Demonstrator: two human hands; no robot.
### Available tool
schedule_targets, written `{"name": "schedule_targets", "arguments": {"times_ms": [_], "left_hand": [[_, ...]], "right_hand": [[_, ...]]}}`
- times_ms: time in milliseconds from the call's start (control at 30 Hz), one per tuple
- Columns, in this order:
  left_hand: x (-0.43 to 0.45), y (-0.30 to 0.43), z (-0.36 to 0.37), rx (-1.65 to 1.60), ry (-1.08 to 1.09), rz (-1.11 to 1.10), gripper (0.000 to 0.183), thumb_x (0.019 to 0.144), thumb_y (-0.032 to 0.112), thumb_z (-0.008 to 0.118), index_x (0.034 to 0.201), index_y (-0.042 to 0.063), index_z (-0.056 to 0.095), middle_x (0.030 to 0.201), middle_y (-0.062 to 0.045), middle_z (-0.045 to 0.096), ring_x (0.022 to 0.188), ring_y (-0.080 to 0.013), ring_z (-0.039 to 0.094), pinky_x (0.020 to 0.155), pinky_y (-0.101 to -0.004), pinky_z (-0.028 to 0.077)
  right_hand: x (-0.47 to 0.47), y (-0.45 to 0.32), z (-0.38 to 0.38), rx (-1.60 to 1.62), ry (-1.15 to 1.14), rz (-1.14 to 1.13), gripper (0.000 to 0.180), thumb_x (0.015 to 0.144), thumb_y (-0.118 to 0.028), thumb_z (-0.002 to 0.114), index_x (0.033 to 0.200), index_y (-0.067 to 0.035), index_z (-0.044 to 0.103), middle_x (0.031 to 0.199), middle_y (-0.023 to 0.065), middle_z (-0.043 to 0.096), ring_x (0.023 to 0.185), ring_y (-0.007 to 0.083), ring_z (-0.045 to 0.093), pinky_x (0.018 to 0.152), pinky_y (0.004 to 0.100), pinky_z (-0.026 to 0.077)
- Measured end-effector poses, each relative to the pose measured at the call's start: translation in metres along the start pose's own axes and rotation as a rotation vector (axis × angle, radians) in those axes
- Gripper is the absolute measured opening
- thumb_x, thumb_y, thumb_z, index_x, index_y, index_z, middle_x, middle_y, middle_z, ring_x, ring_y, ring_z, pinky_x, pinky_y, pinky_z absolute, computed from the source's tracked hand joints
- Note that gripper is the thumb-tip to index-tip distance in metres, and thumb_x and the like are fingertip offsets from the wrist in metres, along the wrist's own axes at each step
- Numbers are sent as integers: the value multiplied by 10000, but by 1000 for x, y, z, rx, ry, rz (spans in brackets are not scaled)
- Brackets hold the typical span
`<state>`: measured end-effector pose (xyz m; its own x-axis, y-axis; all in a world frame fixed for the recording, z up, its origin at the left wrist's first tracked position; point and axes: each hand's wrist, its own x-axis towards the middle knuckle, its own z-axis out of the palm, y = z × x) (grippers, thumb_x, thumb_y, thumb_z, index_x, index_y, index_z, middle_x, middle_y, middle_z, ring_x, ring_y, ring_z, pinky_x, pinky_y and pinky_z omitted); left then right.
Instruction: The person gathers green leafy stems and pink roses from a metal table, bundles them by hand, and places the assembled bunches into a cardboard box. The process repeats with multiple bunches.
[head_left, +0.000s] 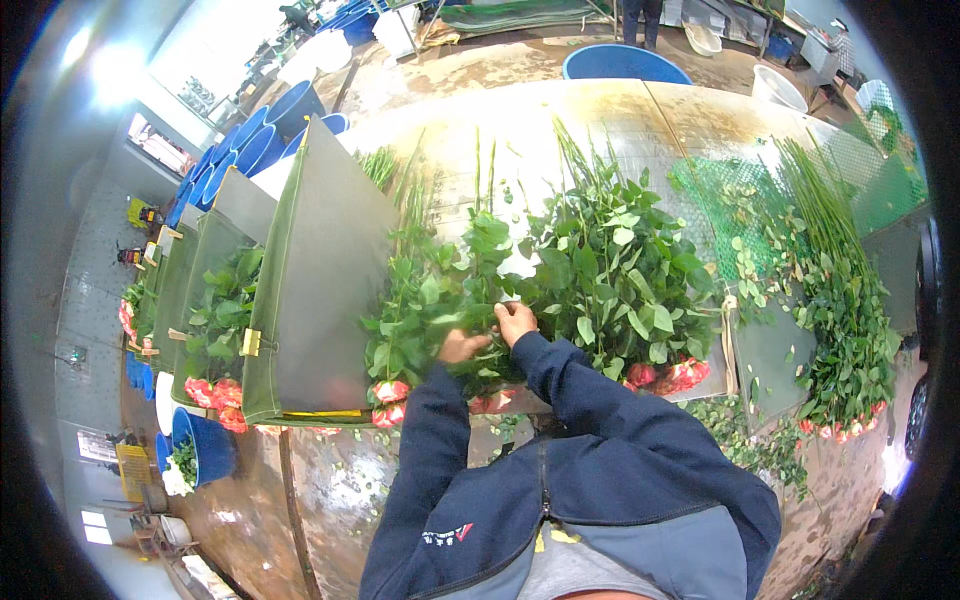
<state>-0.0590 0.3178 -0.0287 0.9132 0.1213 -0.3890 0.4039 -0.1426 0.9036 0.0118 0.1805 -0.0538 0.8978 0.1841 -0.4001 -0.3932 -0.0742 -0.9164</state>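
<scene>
My left hand (461, 346) is among the leaves of rose stems (484, 289) in front of me, slightly blurred. Beside it on the right, my right hand (515, 322) has its thumb and fingers drawn together at the leafy stems; what they pinch is too small to tell. Pink-red rose heads (493, 403) hang at the near table edge below my hands. To the right lies a large leafy bunch of roses (607, 262), stems pointing away from me. A smaller group with pink rose heads (391, 391) lies on the left, against a grey divider panel (322, 277).
Green cloth-covered dividers (262, 345) with more roses stand left. At the far right lies another rose bunch (844, 322) near green netting (739, 217) and loose leaves. Blue buckets (259, 150) stand beyond the dividers; a blue tub (626, 64) and a standing person (641, 21) are across the table.
</scene>
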Motion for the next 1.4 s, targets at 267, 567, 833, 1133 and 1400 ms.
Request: {"name": "schedule_targets", "arguments": {"times_ms": [267, 567, 833, 1133, 1400], "left_hand": [[-8, 36, 13, -240, 50, -77, 452, 742, 171, 721, 1070, -29, 483, 930, -96, 597, 768, -156, 580, 666, -293, 478], [-40, 82, -27, 372, 200, -118, 538, 736, 326, 719, 1069, -40, 509, 933, -84, 582, 805, -157, 532, 701, -305, 447], [-100, 111, -28, -348, 61, 264, 335, 807, 162, 669, 1095, 26, 564, 988, -18, 597, 882, -114, 535, 786, -273, 431], [-78, 106, -19, -381, 72, 440, 564, 788, 28, 645, 1293, 29, 393, 1099, -14, 549, 987, -120, 516, 846, -263, 428], [-181, 214, -57, -347, 211, 499, 585, 851, 73, 558, 1352, 85, 257, 1109, -170, 575, 675, -145, 604, 647, -259, 493]], "right_hand": [[16, 25, 1, -100, 145, 20, 310, 814, -299, 586, 932, -12, 578, 870, 146, 625, 809, 264, 597, 752, 353, 453], [36, 55, 5, -131, 38, -243, 282, 834, -239, 550, 773, 32, 603, 703, 88, 607, 652, 148, 555, 611, 308, 455], [-27, -45, -4, 348, -361, 56, 334, 883, -323, 528, 1048, -34, 551, 931, 45, 601, 757, 136, 559, 626, 247, 456], [-43, -114, -21, 132, -488, -336, 448, 829, -184, 602, 1177, 77, 492, 1077, 124, 590, 939, 155, 544, 819, 264, 427], [-41, -98, -55, 381, -471, -321, 386, 839, -82, 554, 1179, 87, 488, 1121, 134, 564, 1009, 176, 527, 883, 295, 410]]}}
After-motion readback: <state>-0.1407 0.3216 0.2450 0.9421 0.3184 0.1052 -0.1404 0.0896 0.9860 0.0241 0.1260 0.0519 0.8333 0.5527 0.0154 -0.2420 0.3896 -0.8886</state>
